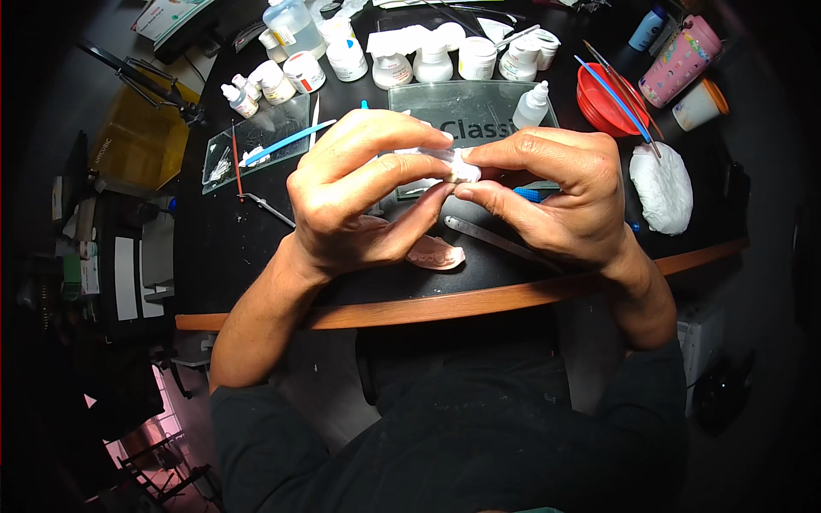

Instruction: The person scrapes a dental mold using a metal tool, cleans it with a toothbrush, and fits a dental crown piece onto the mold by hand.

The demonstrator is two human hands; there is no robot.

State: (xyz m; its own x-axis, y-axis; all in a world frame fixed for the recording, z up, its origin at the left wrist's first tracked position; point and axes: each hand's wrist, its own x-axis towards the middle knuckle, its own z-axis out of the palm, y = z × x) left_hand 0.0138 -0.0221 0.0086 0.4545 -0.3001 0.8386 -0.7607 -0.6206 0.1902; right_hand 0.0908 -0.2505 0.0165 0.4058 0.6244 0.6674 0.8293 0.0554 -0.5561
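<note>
Between the fingertips of both hands, above the table, is a small white piece [464, 172]; its exact kind is mostly hidden by the fingers. My left hand [342, 192] pinches it from the left with thumb and fingers. From the other side, thumb and index finger of my right hand [569, 184] close on it. Below my left hand a pinkish dental cast [438, 254] lies on the black table, partly covered by that hand. A flat metal tool [487, 233] rests beneath my right hand. Behind the hands lies a dark glass slab [419, 98].
White jars and bottles [434, 64] line the back. A dropper bottle [531, 106] stands on the slab. On the left, a glass plate [278, 120] carries a blue-handled tool [289, 143]. At right are red bowls [599, 103], a pink tumbler [682, 60] and crumpled white tissue [663, 190].
</note>
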